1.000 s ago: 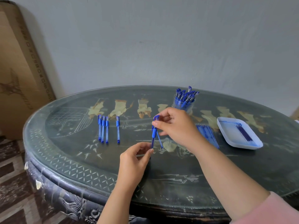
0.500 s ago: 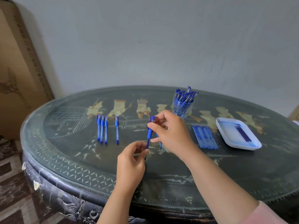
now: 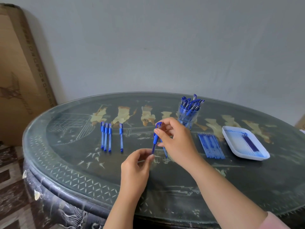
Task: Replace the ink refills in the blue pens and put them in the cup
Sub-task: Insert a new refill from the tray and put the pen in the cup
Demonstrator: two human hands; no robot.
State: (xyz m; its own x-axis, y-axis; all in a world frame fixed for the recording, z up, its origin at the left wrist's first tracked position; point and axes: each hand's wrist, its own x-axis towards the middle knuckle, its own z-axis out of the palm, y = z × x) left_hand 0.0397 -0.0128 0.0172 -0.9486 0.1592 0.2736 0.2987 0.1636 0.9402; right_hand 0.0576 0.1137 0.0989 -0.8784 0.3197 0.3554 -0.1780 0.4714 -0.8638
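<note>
The blue pen [image 3: 156,138] stands nearly upright over the middle of the table [image 3: 79,164], clip end up and leaning slightly to the right. We see the right hand [image 3: 176,142] gripping its upper half, thumb on the near side and fingers curled round the cap end. Below it, the left hand [image 3: 135,169] pinches the pen's lower tip between thumb and forefinger, with the other fingers curled in. A thin pale sliver shows inside that pinch; we cannot tell what it is.

One loose refill [image 3: 165,152] slants down from under the right hand towards the glass; whether the hand holds it we cannot tell.

To the left, four more pens lie on the table: a group of three [image 3: 105,137] side by side, and a single pen [image 3: 121,138] a little apart to their right, all parallel.

Behind the right hand stands one clear cup [image 3: 188,119], crowded with capped blue pens that overlap too much to count. To the right lies one row of refills [image 3: 211,147], packed too tightly to count. Beyond it is one white tray [image 3: 231,139] holding a small bundle of dark refills [image 3: 250,142]. A cardboard box [image 3: 16,80] leans against the wall at far left.
</note>
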